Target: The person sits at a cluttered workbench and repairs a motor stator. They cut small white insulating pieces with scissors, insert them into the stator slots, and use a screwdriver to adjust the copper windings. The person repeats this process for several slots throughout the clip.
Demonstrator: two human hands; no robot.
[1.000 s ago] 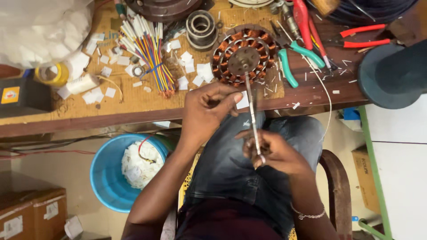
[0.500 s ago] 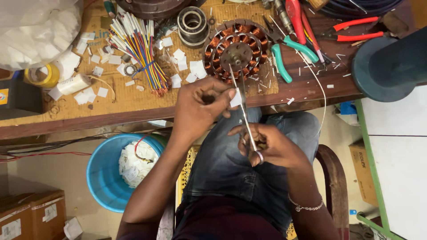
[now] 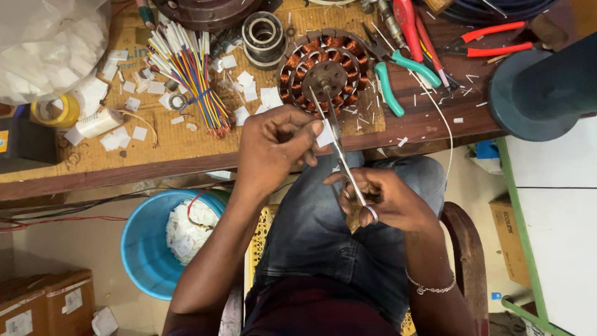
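Left hand [image 3: 277, 146] is pinching a small white paper slip [image 3: 325, 134] btw thumb and fingertips, held just off the edge of the scarred wooden workbench [image 3: 186, 162] and over the lap. Right hand [image 3: 388, 199] is closed around the handles of a pair of long thin steel scissors [image 3: 339, 152], blades pointing up and away from that grip, right alongside the paper slip; looks like the blades touch it, but can't say for sure from this angle. Just past the scissor tips sits a round copper-wound motor stator [image 3: 323, 74] on the bench. Left of the pinch there's a bundle of multicoloured insulated wires w/ white ends [image 3: 186, 68] and scattered white paper bits. Below the left forearm, a blue plastic bucket [image 3: 143, 249] w/ white scraps in it.
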